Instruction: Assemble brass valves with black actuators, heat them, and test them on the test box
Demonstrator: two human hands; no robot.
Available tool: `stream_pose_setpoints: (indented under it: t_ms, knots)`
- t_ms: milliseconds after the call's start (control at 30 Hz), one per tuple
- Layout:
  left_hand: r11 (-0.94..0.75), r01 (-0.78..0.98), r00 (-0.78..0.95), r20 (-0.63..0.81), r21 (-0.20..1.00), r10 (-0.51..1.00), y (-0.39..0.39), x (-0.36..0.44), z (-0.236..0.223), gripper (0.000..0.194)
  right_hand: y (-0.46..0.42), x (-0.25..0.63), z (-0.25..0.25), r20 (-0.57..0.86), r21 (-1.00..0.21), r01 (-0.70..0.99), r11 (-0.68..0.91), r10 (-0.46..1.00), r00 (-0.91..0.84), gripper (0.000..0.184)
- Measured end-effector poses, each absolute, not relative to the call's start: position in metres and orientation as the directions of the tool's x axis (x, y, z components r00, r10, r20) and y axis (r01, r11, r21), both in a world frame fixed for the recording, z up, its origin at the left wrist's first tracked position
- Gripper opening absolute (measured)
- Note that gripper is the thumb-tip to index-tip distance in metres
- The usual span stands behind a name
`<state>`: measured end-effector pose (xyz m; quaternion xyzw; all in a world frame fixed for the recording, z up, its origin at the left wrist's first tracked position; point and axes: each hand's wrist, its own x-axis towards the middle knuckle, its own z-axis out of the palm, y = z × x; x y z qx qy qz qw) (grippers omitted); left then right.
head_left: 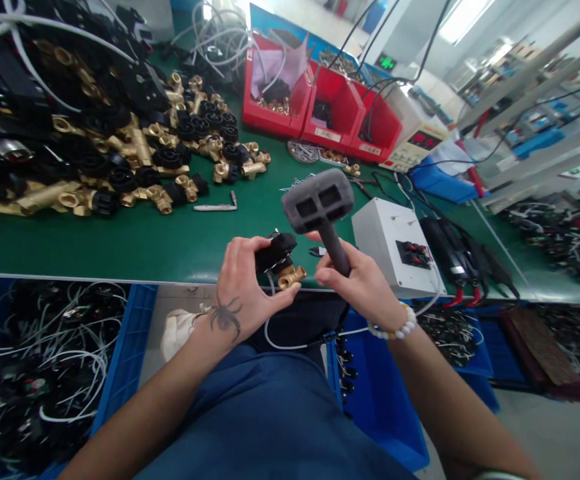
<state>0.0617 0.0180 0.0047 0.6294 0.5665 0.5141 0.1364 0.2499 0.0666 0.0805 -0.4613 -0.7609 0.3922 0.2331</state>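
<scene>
My left hand (243,277) grips a valve with a black housing (276,252) and a brass body (291,276) at the bench's front edge. A white cable (270,333) hangs from it in a loop. In my right hand (357,280) is a dark grey mallet (319,200), its head raised above and to the right of the valve, apart from it. Partly hidden behind the mallet, a small pair of cutters (317,251) lies on the green bench top (185,247). Farther left on the bench rests a thin L-shaped metal tool (217,207).
Many brass and black valves (140,147) crowd the bench's left side. Red bins (277,120) and a power supply (417,140) stand at the back. A white box (395,247) sits right of my hands. Below are blue crates (137,333) with cabled parts.
</scene>
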Motion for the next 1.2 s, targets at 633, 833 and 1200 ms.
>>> stream_pose_setpoints:
  t_ms: [633, 833, 1200]
  knots:
    - [-0.401, 0.673, -0.067, 0.592, 0.621, 0.803, 0.018, 0.070, 0.006, 0.036, 0.081, 0.220, 0.058, 0.042, -0.887, 0.370, 0.275, 0.847, -0.529, 0.041]
    - [-0.349, 0.654, -0.122, 0.549, 0.671, 0.827, 0.019, 0.068, 0.008, 0.039, 0.066, 0.231, 0.077, 0.131, -0.812, 0.477, 0.335, 0.902, -0.411, 0.041]
    - [-0.346, 0.604, -0.160, 0.534, 0.718, 0.830, 0.021, 0.066, 0.008, 0.036, 0.038, 0.297, 0.105, 0.150, -0.407, 0.790, 0.458, 0.887, -0.436, 0.036]
